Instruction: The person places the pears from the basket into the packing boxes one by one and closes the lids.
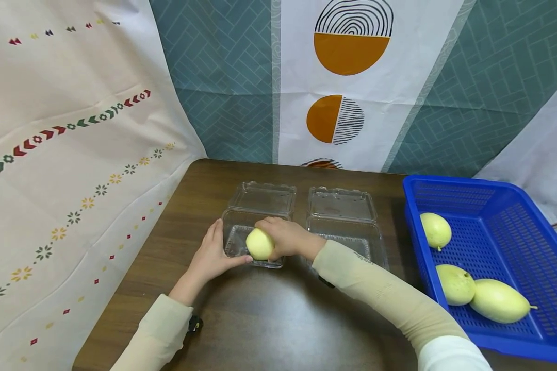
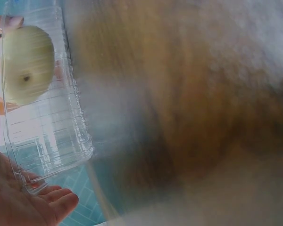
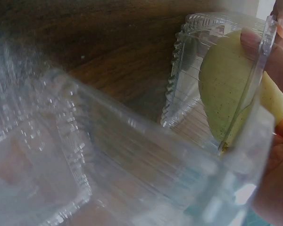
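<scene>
In the head view my right hand (image 1: 285,238) grips a pale yellow-green pear (image 1: 260,244) from its right side, within the left clear plastic clamshell box (image 1: 230,226). The pear shows through the box wall in the right wrist view, its stem end pointing down there. My left hand (image 1: 216,257) lies along the box's left front corner, fingers extended and thumb reaching across the front rim. In the left wrist view the pear (image 2: 28,66) is seen through the ribbed plastic, with the left fingers (image 2: 61,200) spread at the box's edge.
A second clear clamshell box (image 1: 376,239), lid folded back, stands just right under my right forearm. Farther right, a blue plastic basket (image 1: 506,247) holds several pears along its left side. Patterned cloths hang behind and left of the brown table (image 1: 260,319).
</scene>
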`<state>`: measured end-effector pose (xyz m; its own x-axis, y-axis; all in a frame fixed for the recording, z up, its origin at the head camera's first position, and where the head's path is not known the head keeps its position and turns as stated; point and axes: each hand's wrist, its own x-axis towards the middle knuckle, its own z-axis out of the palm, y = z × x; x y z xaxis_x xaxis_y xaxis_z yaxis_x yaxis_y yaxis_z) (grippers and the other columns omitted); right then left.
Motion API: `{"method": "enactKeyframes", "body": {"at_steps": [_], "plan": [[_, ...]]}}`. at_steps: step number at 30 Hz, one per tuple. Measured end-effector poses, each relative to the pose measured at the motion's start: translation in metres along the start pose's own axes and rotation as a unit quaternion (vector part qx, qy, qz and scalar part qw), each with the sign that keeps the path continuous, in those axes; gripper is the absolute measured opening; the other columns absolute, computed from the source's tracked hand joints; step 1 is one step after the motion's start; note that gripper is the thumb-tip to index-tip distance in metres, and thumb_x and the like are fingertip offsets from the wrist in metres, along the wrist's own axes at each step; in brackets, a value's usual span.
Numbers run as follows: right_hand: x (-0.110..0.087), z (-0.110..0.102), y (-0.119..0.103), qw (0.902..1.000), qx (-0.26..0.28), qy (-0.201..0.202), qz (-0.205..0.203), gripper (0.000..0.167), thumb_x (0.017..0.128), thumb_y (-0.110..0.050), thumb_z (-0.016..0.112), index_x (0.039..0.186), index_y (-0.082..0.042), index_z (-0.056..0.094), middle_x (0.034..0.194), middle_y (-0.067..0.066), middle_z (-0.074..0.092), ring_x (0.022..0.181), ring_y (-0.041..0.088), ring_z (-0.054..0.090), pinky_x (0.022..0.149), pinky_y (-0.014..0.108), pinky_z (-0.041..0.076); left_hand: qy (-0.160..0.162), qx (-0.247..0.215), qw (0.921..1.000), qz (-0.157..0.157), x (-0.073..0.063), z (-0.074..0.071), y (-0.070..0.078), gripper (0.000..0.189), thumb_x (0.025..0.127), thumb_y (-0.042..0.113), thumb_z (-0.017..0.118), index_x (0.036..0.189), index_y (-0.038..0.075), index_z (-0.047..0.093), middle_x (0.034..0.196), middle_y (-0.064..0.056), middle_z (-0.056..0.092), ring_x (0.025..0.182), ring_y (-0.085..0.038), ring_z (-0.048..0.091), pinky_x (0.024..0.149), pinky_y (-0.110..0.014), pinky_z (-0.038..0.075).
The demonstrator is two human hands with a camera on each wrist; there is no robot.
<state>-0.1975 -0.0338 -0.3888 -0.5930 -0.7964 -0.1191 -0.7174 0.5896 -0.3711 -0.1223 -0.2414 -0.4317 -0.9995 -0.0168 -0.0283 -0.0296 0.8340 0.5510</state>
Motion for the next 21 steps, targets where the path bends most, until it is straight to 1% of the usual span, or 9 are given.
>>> {"method": "enactKeyframes", "body": {"at_steps": [6, 11, 16, 19, 21], "plan": [[0.0015, 0.0007, 0.0022, 0.9997, 0.022, -0.009, 0.002, 0.081, 0.063, -0.019, 0.088, 0.133, -0.009, 0.049, 0.13, 0.009, 0.054, 0.116, 0.026, 0.054, 0.092, 0.044, 0.049, 0.001, 0.0, 1.0, 0.001, 0.0, 0.0001, -0.0002, 0.127, 0.065, 0.062, 0.077, 0.149, -0.008, 0.012, 0.154, -0.026, 0.016, 0.137, -0.047, 0.025, 0.098, -0.063, 0.037], [0.001, 0.0022, 0.0037, 0.9995, 0.026, -0.015, 0.002, 0.081, 0.063, -0.016, 0.088, 0.134, -0.008, 0.049, 0.131, 0.009, 0.054, 0.118, 0.027, 0.054, 0.092, 0.045, 0.049, -0.001, -0.002, 1.0, 0.001, -0.0009, 0.0005, 0.0027, 0.127, 0.065, 0.064, 0.076, 0.149, -0.008, 0.012, 0.154, -0.027, 0.014, 0.137, -0.048, 0.024, 0.098, -0.064, 0.037], [0.0005, 0.003, 0.0042, 0.9995, 0.028, -0.013, -0.001, 0.081, 0.063, -0.014, 0.088, 0.134, -0.008, 0.049, 0.132, 0.01, 0.054, 0.118, 0.028, 0.054, 0.093, 0.045, 0.049, 0.017, -0.005, 0.9997, 0.014, -0.0034, -0.0001, 0.0054, 0.13, 0.062, 0.071, 0.073, 0.147, -0.01, 0.016, 0.152, -0.03, 0.019, 0.135, -0.05, 0.026, 0.096, -0.066, 0.037], [0.0001, 0.0028, 0.0034, 0.9994, 0.032, -0.014, -0.001, 0.082, 0.063, -0.014, 0.088, 0.134, -0.007, 0.048, 0.132, 0.011, 0.053, 0.118, 0.028, 0.054, 0.093, 0.045, 0.049, 0.015, -0.002, 0.9998, 0.01, -0.0035, -0.0003, 0.0055, 0.13, 0.063, 0.071, 0.072, 0.147, -0.009, 0.016, 0.152, -0.029, 0.018, 0.136, -0.049, 0.026, 0.097, -0.065, 0.037], [-0.0001, 0.0026, 0.003, 0.9993, 0.034, -0.015, -0.001, 0.082, 0.064, -0.014, 0.088, 0.135, -0.006, 0.048, 0.133, 0.011, 0.053, 0.119, 0.028, 0.053, 0.094, 0.045, 0.048, 0.005, -0.002, 1.0, 0.003, -0.0026, 0.0, 0.0044, 0.129, 0.064, 0.069, 0.073, 0.149, -0.007, 0.013, 0.154, -0.027, 0.015, 0.138, -0.047, 0.023, 0.098, -0.065, 0.036]]}}
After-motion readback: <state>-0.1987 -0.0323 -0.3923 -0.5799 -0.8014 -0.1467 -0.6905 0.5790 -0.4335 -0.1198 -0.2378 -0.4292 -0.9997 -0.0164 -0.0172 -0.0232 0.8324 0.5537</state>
